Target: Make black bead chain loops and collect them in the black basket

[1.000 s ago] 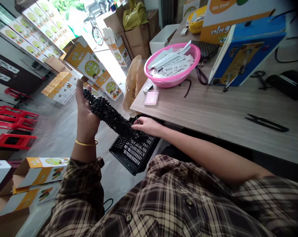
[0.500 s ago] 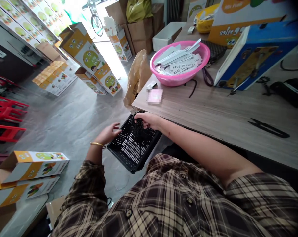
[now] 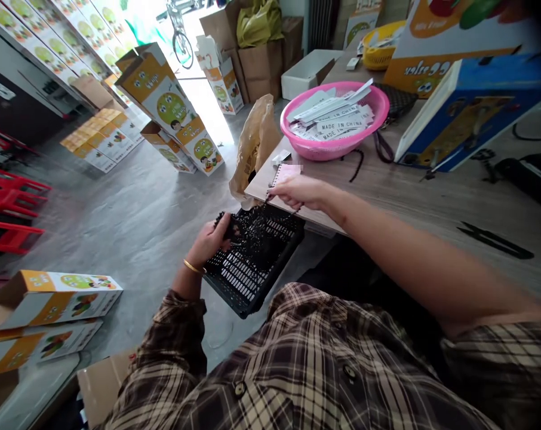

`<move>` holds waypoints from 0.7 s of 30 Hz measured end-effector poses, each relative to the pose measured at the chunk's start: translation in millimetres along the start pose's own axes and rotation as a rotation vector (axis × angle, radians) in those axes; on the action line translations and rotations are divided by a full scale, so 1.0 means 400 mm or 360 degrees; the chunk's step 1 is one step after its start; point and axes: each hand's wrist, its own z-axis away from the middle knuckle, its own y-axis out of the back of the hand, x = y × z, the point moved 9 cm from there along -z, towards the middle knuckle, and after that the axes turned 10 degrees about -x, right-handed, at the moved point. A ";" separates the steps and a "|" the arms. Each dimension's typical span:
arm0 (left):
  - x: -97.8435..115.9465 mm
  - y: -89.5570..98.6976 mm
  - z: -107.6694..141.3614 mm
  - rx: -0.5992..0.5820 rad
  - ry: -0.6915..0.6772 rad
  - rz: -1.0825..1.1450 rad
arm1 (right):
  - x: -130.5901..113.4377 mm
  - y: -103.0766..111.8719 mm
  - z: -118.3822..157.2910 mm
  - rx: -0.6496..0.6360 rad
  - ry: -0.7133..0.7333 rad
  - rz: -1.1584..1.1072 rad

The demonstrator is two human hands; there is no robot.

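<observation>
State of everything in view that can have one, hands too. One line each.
Left hand: closed on black beaded strands.
Right hand: fingers pinched on part of the strands.
Black crate: open-topped, strands in or over it.
Pink basket: heaped with printed white strips.
Yellow basket: uncovered, holding pale pieces.
Black snips: lying on the table.
Paper bag: creased.
Tall carton: top open.

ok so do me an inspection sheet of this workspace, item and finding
Surface: wood-look table, bearing a pink basket of printed strips
Job's things: black beaded strands over the black crate
Clutter: black snips and a loose strand on the table
Grips: left grip and right grip hold strands
Cables: thin dark cord near the blue box
Surroundings: printed cartons, red stools
</observation>
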 end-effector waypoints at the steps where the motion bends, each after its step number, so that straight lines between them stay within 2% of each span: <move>1: 0.028 0.033 0.010 0.0013 0.0009 -0.0128 | -0.015 0.028 0.015 0.0010 0.0035 0.0014; 3: 0.061 0.080 0.021 0.0049 0.0047 -0.0265 | -0.048 0.074 0.048 0.0030 0.0154 -0.0004; 4: 0.062 0.086 0.020 0.0018 0.0084 -0.0251 | -0.065 0.093 0.066 0.0045 0.0214 -0.0029; 8: 0.024 0.061 -0.004 -0.0166 0.0180 -0.0125 | -0.145 0.133 0.141 0.0076 0.0449 -0.0216; 11: -0.010 0.070 -0.018 -0.0093 0.0210 -0.0139 | -0.203 0.167 0.195 0.0222 0.0570 -0.0314; 14: -0.021 0.082 -0.020 -0.0096 0.0129 0.0206 | -0.243 0.201 0.233 0.0362 0.0635 -0.0319; 17: -0.014 0.092 -0.018 -0.0151 0.0037 0.0534 | -0.256 0.227 0.256 0.0476 0.0668 -0.0350; 19: -0.011 0.100 -0.017 -0.0157 0.0046 0.0562 | -0.250 0.233 0.267 0.0525 0.0666 -0.0355; 21: -0.002 0.119 -0.018 -0.0076 0.0040 0.0496 | -0.231 0.229 0.272 0.0516 0.0642 -0.0338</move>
